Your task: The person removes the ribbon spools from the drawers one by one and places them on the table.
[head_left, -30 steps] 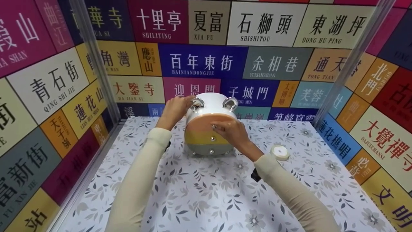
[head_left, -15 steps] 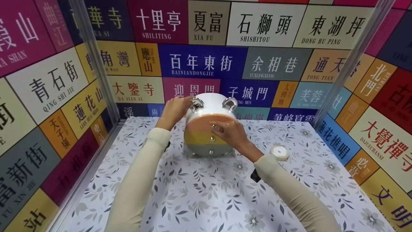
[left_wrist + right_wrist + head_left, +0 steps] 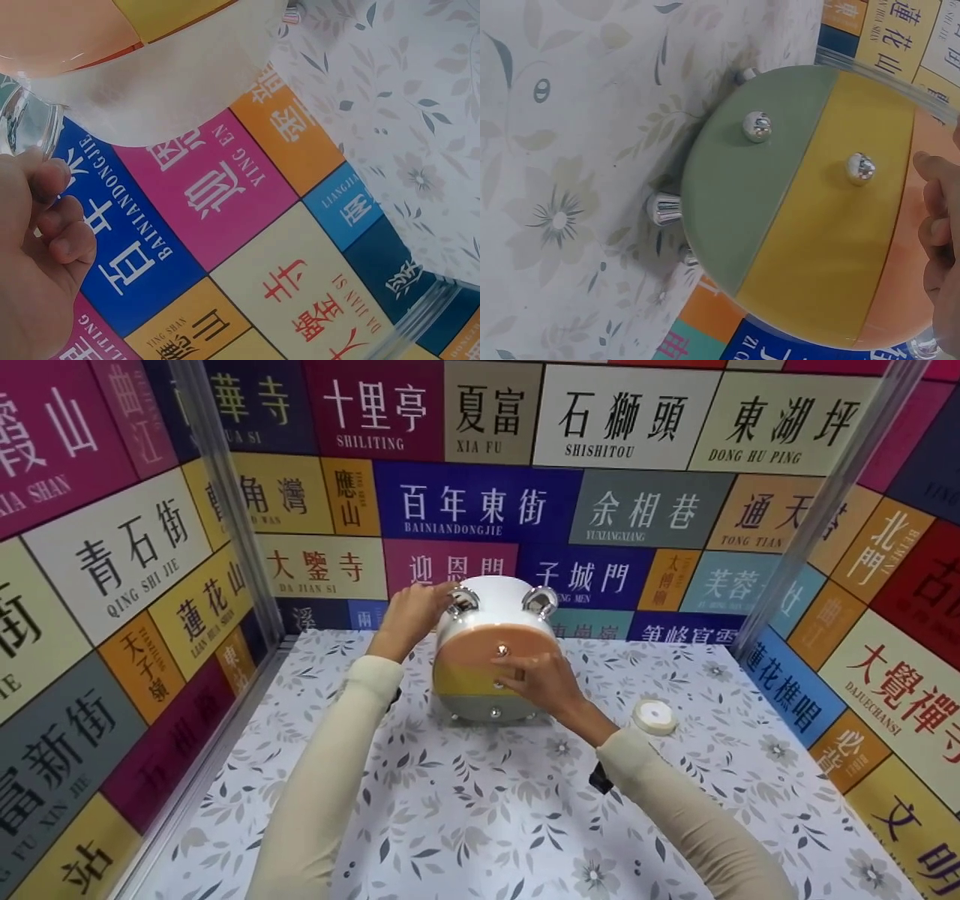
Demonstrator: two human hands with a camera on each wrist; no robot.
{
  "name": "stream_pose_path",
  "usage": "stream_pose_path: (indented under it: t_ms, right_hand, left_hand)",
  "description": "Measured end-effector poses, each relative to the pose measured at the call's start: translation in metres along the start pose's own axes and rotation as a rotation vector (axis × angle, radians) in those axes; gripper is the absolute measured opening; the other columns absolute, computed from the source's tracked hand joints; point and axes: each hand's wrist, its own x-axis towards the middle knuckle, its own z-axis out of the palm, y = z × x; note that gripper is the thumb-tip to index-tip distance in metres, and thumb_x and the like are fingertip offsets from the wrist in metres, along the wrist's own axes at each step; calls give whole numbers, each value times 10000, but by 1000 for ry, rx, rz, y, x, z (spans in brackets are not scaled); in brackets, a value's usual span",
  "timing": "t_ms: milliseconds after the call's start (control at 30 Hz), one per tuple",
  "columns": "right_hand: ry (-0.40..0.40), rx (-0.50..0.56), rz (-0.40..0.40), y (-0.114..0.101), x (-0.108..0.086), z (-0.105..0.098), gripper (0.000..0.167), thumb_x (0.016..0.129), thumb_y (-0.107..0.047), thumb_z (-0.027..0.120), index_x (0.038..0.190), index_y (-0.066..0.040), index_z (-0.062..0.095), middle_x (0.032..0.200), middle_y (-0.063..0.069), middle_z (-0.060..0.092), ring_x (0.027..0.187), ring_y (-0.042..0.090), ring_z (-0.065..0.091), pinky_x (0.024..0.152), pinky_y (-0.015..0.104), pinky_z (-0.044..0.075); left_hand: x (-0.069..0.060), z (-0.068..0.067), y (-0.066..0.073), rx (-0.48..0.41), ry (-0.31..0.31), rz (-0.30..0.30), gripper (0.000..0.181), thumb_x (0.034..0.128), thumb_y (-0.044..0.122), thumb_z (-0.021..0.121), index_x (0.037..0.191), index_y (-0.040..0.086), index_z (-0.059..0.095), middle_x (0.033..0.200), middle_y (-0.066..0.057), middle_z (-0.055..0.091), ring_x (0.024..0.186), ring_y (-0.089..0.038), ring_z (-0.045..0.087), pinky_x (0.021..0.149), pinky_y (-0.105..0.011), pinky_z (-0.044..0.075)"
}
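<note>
A round-fronted drawer box (image 3: 469,679) stands on the table, with an orange, a yellow and a green drawer section. Each section bears a silver ball knob; the top knob (image 3: 502,650) shows above my right hand (image 3: 547,682). That hand is in front of the orange and yellow sections, holding nothing, fingers loosely bent. In the right wrist view, the middle knob (image 3: 860,169) stands apart from its fingertips. My left hand (image 3: 414,613) holds the box's left silver ear (image 3: 34,124) with curled fingers. The second ear (image 3: 540,601) is untouched.
A white ribbon roll (image 3: 654,715) lies on the table to the right of the box. Floral cloth (image 3: 465,817) covers the tabletop. Panels with large characters (image 3: 480,502) enclose the back and both sides, close behind the box.
My right hand has let go of the top knob and moved slightly down, leaving that knob in plain sight. My left hand stays at the ear.
</note>
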Motion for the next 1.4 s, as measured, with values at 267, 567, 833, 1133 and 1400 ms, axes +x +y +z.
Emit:
stream_pose_path:
  t_ms: [267,567,833,1133,1400]
  right_hand:
    - [9,14,12,7,-5,12,295,769,-251,949,1046,-235,850,736,26,766,546,128,610,585,373,564]
    - [4,40,3,15,-10,19,210,772,-229,944,964,-201,862,852,-25,796,547,92,627,571,327,550]
    - [-26,34,-25,20,-17,23,207,763,-240,949,941,-184,860,774,-6,781,518,102,615,534,317,528]
    - [13,-28,-76,18,-20,29,199,764,-75,907,917,-171,824,669,-14,718,483,113,549,462,294,459]
    - [80,-64,-185,23,-23,32,167,790,-17,853,868,-141,773,554,-56,554,459,100,469,426,277,389]
  left_hand:
    - [1,0,-2,19,19,22,322,1096,280,552,1399,269,658,991,-171,765,781,-385,714,698,-507,585]
    - [0,2,-2,19,28,38,272,1093,270,558,1334,256,684,1011,-139,771,820,-393,723,726,-517,586]
    - [-1,1,-1,15,30,23,345,1091,265,564,1426,252,644,995,-176,760,835,-375,725,745,-489,595]
    - [-1,2,0,34,21,27,344,1094,270,554,1429,266,634,999,-169,758,853,-376,721,754,-494,594]
    - [0,4,-1,27,46,41,337,1084,261,579,1412,243,654,965,-177,755,847,-381,729,732,-517,590]
